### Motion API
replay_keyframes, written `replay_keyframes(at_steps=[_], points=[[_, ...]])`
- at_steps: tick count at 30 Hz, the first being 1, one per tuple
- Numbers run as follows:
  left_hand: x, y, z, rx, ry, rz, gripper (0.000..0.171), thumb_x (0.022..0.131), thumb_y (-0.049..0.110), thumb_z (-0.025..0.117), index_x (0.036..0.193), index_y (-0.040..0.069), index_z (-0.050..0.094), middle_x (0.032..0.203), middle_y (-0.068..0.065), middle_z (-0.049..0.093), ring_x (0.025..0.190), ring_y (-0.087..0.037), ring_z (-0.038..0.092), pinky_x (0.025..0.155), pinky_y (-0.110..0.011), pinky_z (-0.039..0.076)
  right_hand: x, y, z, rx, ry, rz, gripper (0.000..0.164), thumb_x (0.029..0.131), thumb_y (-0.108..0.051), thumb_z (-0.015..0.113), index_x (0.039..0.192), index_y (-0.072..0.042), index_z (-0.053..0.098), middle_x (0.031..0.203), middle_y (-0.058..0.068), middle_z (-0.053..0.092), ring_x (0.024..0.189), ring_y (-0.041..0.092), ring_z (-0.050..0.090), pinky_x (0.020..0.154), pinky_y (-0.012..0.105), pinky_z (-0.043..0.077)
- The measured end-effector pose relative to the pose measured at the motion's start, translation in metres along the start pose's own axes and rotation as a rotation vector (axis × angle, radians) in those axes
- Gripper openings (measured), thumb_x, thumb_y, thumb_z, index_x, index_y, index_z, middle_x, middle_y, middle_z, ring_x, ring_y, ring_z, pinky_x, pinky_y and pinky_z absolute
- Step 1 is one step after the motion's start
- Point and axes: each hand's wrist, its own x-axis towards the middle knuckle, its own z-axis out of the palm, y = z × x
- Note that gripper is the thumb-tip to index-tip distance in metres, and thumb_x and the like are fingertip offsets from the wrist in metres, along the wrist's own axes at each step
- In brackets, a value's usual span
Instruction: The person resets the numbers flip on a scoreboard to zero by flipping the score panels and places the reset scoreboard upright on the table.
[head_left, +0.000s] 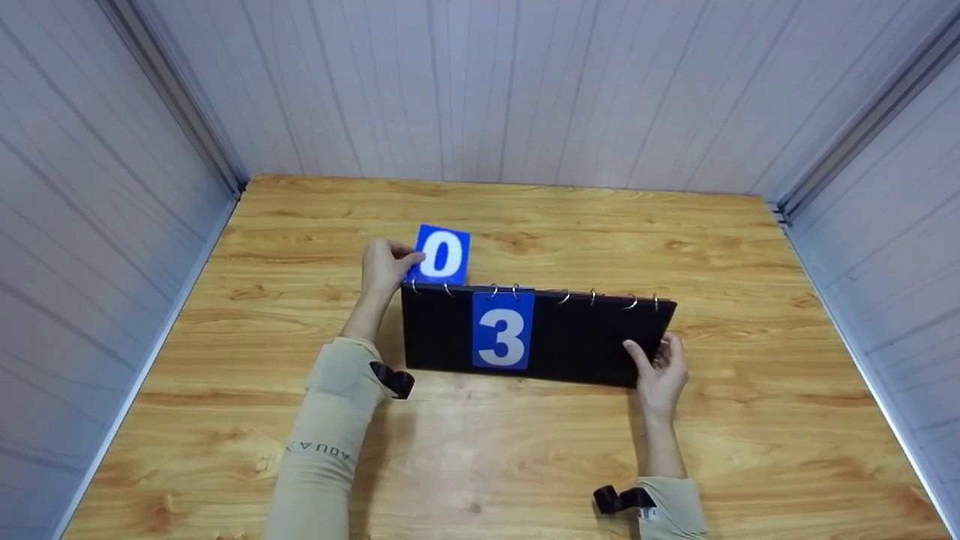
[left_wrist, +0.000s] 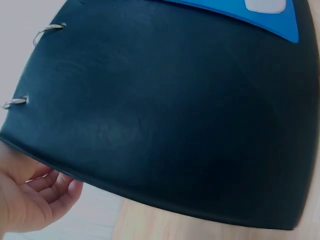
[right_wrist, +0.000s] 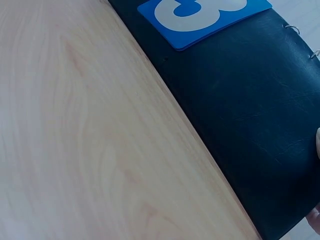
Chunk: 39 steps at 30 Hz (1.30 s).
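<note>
A black flip scoreboard stands upright on the wooden table, metal rings along its top edge. On its front hangs a blue card with a white 3. Behind the top left edge rises another blue card, marked 0; my left hand pinches its left side between thumb and fingers. In the left wrist view that hand is partly behind the board's edge. My right hand grips the board's right end, thumb in front and fingers behind. Only fingertips of it show in the right wrist view.
The wooden table reaches back to a white panelled wall. Similar panels rise along the left and right sides. Each sleeve has a black wrist mount on it.
</note>
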Motion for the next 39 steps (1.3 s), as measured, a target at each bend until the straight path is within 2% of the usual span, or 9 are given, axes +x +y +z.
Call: replay_keyframes(at_steps=[6,10,13,17,22,27,31,35,39], points=[[-0.005,-0.006,-0.004,-0.039,0.105,0.047,0.022,0.081,0.018,0.065,0.086,-0.003,0.069,0.076,-0.014,0.065,0.064,-0.021,0.058,0.057,-0.025,0.046,0.004,0.016,0.001,-0.006,0.009,0.009,0.032,0.069,0.001,0.074,0.093,0.008,0.054,0.072,0.008,0.056,0.059,0.008,0.047,0.052,0.015,0.036],[-0.013,-0.007,-0.007,-0.052,0.198,0.086,0.018,0.082,0.014,0.063,0.086,-0.003,0.069,0.077,-0.014,0.065,0.067,-0.021,0.057,0.061,-0.027,0.046,0.007,0.03,0.001,0.007,0.016,0.014,0.033,0.068,-0.003,0.075,0.094,0.004,0.054,0.073,0.002,0.057,0.061,0.007,0.049,0.054,0.014,0.038],[-0.023,-0.006,-0.009,-0.092,0.274,0.112,0.015,0.082,0.01,0.062,0.085,-0.003,0.068,0.076,-0.014,0.065,0.066,-0.022,0.057,0.059,-0.026,0.045,0.007,0.034,0.002,0.001,0.02,0.004,0.034,0.069,-0.005,0.075,0.093,0.003,0.054,0.074,0.002,0.057,0.063,0.008,0.049,0.055,0.015,0.039],[-0.039,-0.005,-0.009,-0.161,0.367,0.141,0.012,0.081,0.007,0.062,0.083,-0.004,0.068,0.074,-0.013,0.064,0.064,-0.021,0.057,0.054,-0.018,0.042,0.006,0.035,0.002,-0.011,0.024,-0.011,0.034,0.069,-0.005,0.075,0.093,0.003,0.054,0.074,0.002,0.057,0.063,0.008,0.049,0.055,0.015,0.039],[-0.063,-0.001,-0.006,-0.26,0.425,0.169,0.01,0.081,0.004,0.062,0.083,-0.004,0.067,0.074,-0.012,0.063,0.064,-0.018,0.056,0.052,-0.012,0.041,0.007,0.035,0.002,-0.03,0.023,-0.013,0.033,0.068,-0.004,0.075,0.093,0.004,0.054,0.073,0.001,0.057,0.061,0.007,0.048,0.053,0.015,0.038],[-0.089,0.007,0.001,-0.342,0.446,0.215,0.009,0.081,0.003,0.062,0.084,-0.004,0.067,0.077,-0.012,0.063,0.063,-0.015,0.056,0.052,-0.015,0.045,0.009,0.027,0.0,-0.028,0.002,-0.006,0.034,0.069,-0.003,0.075,0.094,0.007,0.054,0.075,0.006,0.057,0.061,0.007,0.047,0.053,0.015,0.037],[-0.11,0.015,0.012,-0.388,0.421,0.249,0.01,0.08,0.002,0.063,0.088,-0.005,0.066,0.08,-0.013,0.063,0.068,-0.018,0.056,0.055,-0.02,0.048,0.008,0.01,0.0,-0.027,-0.021,-0.008,0.034,0.07,-0.001,0.073,0.095,0.009,0.053,0.077,0.013,0.058,0.062,0.008,0.048,0.054,0.015,0.037],[-0.123,0.019,0.027,-0.405,0.343,0.278,0.011,0.08,0.001,0.063,0.09,-0.005,0.065,0.081,-0.013,0.063,0.068,-0.021,0.057,0.057,-0.023,0.049,0.007,0.0,0.0,-0.046,-0.036,0.004,0.034,0.07,-0.001,0.073,0.095,0.01,0.052,0.08,0.017,0.058,0.064,0.009,0.05,0.056,0.015,0.039],[-0.132,0.017,0.044,-0.411,0.25,0.252,0.012,0.08,0.002,0.063,0.09,-0.004,0.065,0.082,-0.01,0.063,0.069,-0.018,0.059,0.06,-0.022,0.05,0.005,-0.002,0.001,-0.066,-0.05,0.02,0.034,0.071,-0.002,0.072,0.095,0.011,0.051,0.081,0.017,0.057,0.068,0.011,0.05,0.059,0.016,0.039]])
